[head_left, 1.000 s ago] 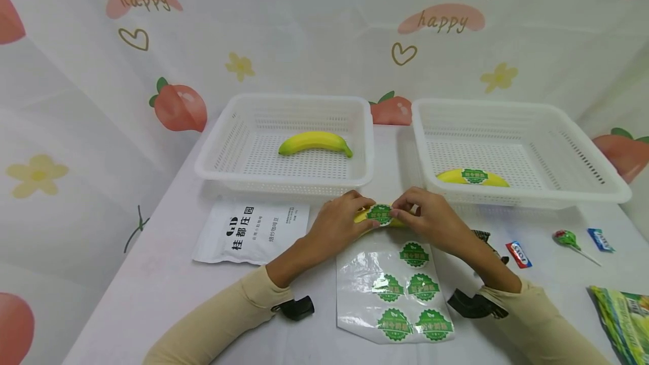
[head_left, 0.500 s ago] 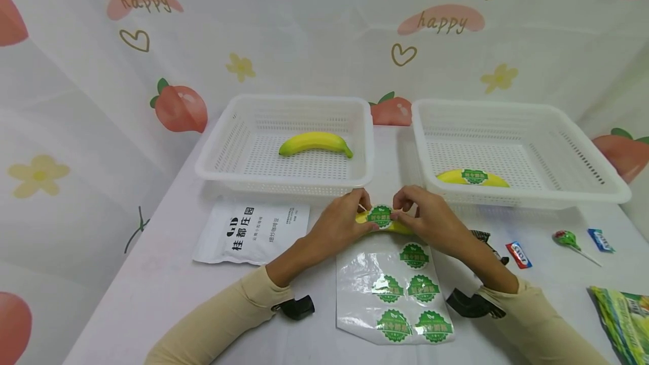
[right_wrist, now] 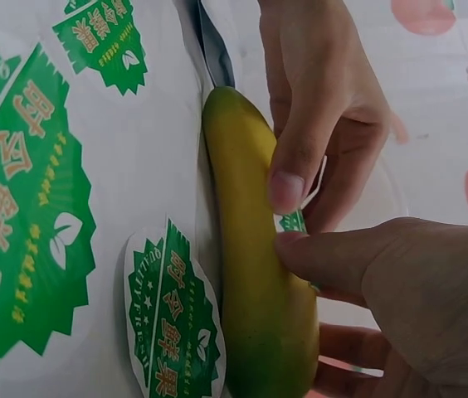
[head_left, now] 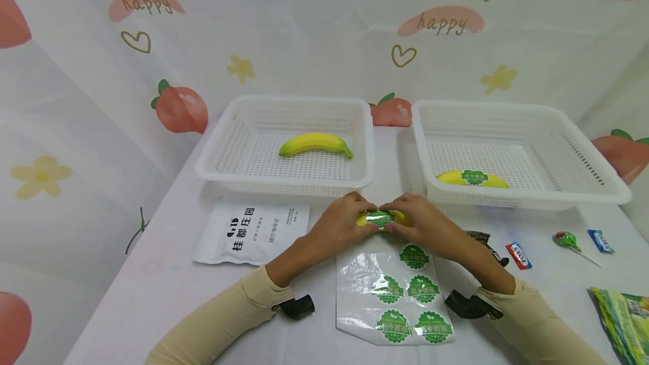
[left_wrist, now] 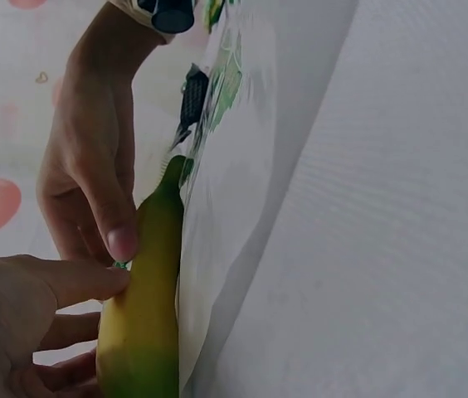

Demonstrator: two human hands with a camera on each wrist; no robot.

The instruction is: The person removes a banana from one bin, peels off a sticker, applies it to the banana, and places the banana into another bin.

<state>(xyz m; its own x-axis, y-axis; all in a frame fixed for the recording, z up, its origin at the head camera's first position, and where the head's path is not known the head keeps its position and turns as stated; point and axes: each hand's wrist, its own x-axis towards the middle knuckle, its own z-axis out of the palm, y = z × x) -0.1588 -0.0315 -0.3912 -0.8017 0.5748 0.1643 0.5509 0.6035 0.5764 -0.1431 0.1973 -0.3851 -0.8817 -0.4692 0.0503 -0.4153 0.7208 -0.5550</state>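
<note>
A yellow banana (head_left: pixel 401 219) with green ends lies across the top of a clear sheet of green round stickers (head_left: pixel 421 288). On its upper side is a green-and-white sticker (head_left: pixel 380 218). My left hand (head_left: pixel 334 224) holds the banana's left part, thumb on the near side and fingers on the far side. My right hand (head_left: pixel 431 227) holds the right part the same way, and the fingertips of both hands meet over the sticker. In the right wrist view both thumbs rest against the banana (right_wrist: pixel 255 274), beside the sticker's edge (right_wrist: pixel 293 221).
Behind the hands stand two white baskets: the left basket (head_left: pixel 284 180) holds a plain banana (head_left: pixel 314 143), the right basket (head_left: pixel 532 197) a stickered banana (head_left: pixel 494 181). A white pouch (head_left: pixel 253 232) lies left. Small candies (head_left: pixel 519 255), a lollipop (head_left: pixel 565 237) and a green packet (head_left: pixel 623 317) lie right.
Earlier the fingertips stood apart, pinching at the sticker's two sides. Now both hands have come together around the banana, with fingers over the far side and the sticker bent down over it.
</note>
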